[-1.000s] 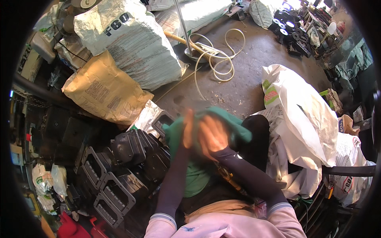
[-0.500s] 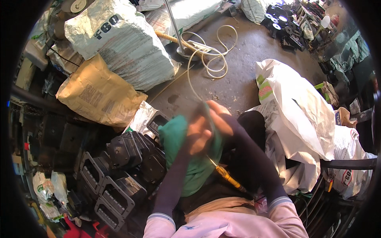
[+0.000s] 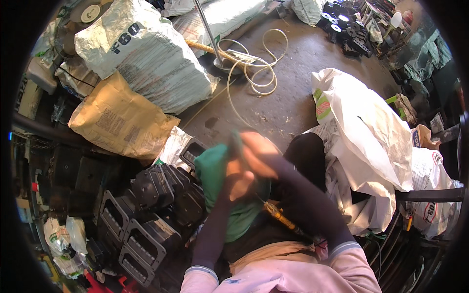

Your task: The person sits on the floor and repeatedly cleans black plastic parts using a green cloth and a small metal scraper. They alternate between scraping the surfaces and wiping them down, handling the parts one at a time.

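Change since earlier: your hands sit a little higher and closer together over your lap than half a second ago; the green cloth is bunched up between them.

Head view, left hand: your left hand (image 3: pixel 238 181) is closed on the green cloth (image 3: pixel 229 195), fingers curled into the fabric; motion blur hides the exact grip.

Head view, right hand: your right hand (image 3: pixel 258 152) presses on the cloth's top edge, touching the left hand; I cannot tell whether it grips or only rubs.

Head view, cloth: it hangs from your hands down over your lap, just beside the stack of black plastic housings (image 3: pixel 156 210).

Head view, tool: a yellow-handled screwdriver (image 3: pixel 279 218) lies across your lap, under your right forearm.

Head view, surroundings: tan paper sack (image 3: pixel 119 119), white woven sack (image 3: pixel 146 53), coiled pale hose (image 3: pixel 254 63) on the concrete floor (image 3: pixel 293 97).

Risk: the screwdriver could likely slide off your lap if your forearm nudges it; the loose cloth could snag on the housings' edges.
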